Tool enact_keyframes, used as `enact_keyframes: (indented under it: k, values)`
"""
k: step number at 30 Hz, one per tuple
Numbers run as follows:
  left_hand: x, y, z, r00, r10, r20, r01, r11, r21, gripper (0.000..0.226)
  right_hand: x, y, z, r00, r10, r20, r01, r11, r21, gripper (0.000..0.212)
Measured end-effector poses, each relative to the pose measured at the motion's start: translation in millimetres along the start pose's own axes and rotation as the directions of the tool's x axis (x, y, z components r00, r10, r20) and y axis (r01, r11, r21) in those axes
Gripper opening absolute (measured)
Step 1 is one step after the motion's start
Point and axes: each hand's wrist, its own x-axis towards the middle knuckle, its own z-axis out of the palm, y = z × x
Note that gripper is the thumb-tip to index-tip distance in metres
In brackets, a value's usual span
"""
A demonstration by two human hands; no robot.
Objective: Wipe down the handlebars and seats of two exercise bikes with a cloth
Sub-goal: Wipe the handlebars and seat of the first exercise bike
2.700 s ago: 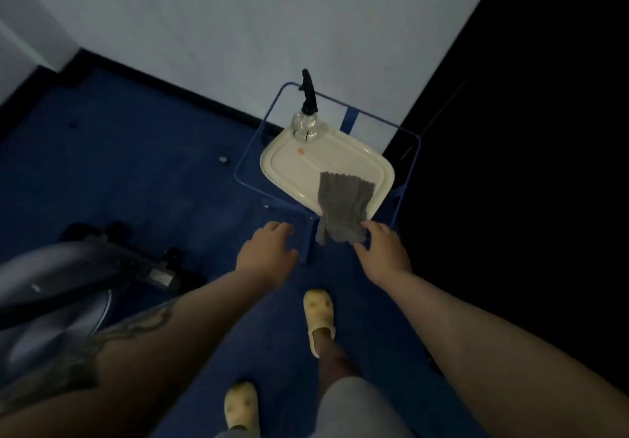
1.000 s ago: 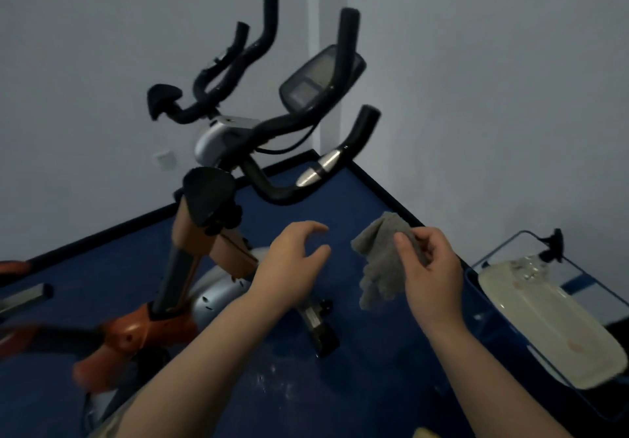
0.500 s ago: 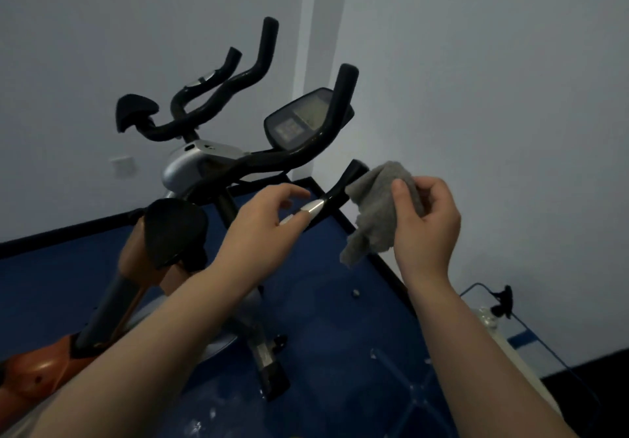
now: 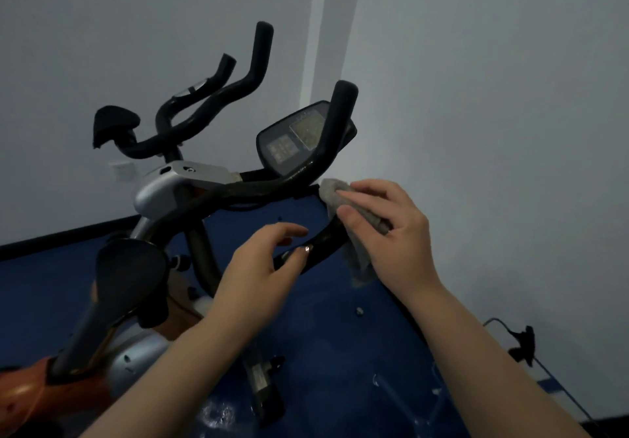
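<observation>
My right hand point(image 4: 391, 230), half a second ago holding the cloth point(image 4: 354, 219) clear, now clamps it around the near handlebar point(image 4: 320, 243), while my left hand point(image 4: 258, 267), fingers apart, closes on the bar below: wiping begins, seat point(image 4: 129, 267) untouched.

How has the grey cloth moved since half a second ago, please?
Yes. The cloth was held just off the near handlebar tip; now the right hand presses it around that tip.
</observation>
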Motion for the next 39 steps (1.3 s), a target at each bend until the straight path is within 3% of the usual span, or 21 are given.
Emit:
enact_keyframes:
  k: [6,12,15,18,21,24,26,30,34,37,39]
  values:
    - [4.9,-5.3,-9.8,0.999,0.003,0.052,-0.003,1.0,-0.003,0.022,-30.2,-1.8,9.3,0.956,0.091,-0.278,-0.106,0.994,-0.039,0.022]
    - [4.0,-15.0,-16.6,0.995,0.01,0.102,-0.011,1.0,0.005,0.024,-8.7,-13.5,19.3,0.924,0.238,-0.301,-0.229,0.971,0.064,0.016]
    - [-0.3,-14.6,-17.6,0.991,0.039,0.126,-0.033,0.998,-0.047,0.02,-45.1,-18.3,34.6,0.865,0.23,-0.446,-0.236,0.971,0.041,0.027]
    - [-2.5,-13.7,-18.6,0.988,0.055,0.144,-0.043,0.995,-0.088,0.015,-48.4,-19.5,43.0,0.846,0.125,-0.518,-0.176,0.983,-0.049,0.023]
    - [-4.9,-18.4,-20.9,0.987,0.053,0.15,-0.041,0.996,-0.08,0.017,-40.1,-21.8,44.1,0.875,-0.007,-0.484,-0.124,0.963,-0.238,0.019]
    - [-6.8,-22.8,-23.8,0.987,0.042,0.154,-0.029,0.996,-0.086,0.025,-53.7,-25.3,49.2,0.967,-0.098,-0.234,-0.025,0.881,-0.473,0.016]
    - [-7.5,-26.0,-23.3,0.988,0.04,0.148,-0.026,0.995,-0.094,0.026,-51.3,-20.7,42.3,0.975,-0.186,-0.12,0.081,0.803,-0.591,0.013]
    - [-10.5,-32.2,-24.5,0.99,0.019,0.143,-0.003,0.994,-0.112,0.025,-41.1,-18.9,40.8,0.935,-0.216,-0.282,0.008,0.806,-0.592,0.017]
    - [-14.1,-35.3,-26.8,0.987,0.038,0.153,-0.022,0.994,-0.108,0.03,-55.7,-21.7,54.0,0.977,-0.182,-0.11,0.083,0.804,-0.588,0.03]
    - [-13.8,-35.4,-26.0,0.99,0.04,0.136,-0.027,0.995,-0.095,0.031,-38.6,-25.8,41.2,0.971,-0.154,-0.183,0.01,0.79,-0.613,0.028]
    - [-15.3,-34.6,-26.2,0.99,0.045,0.133,-0.034,0.996,-0.085,0.031,-37.9,-32.9,49.1,0.984,-0.088,-0.156,-0.031,0.775,-0.631,0.026]
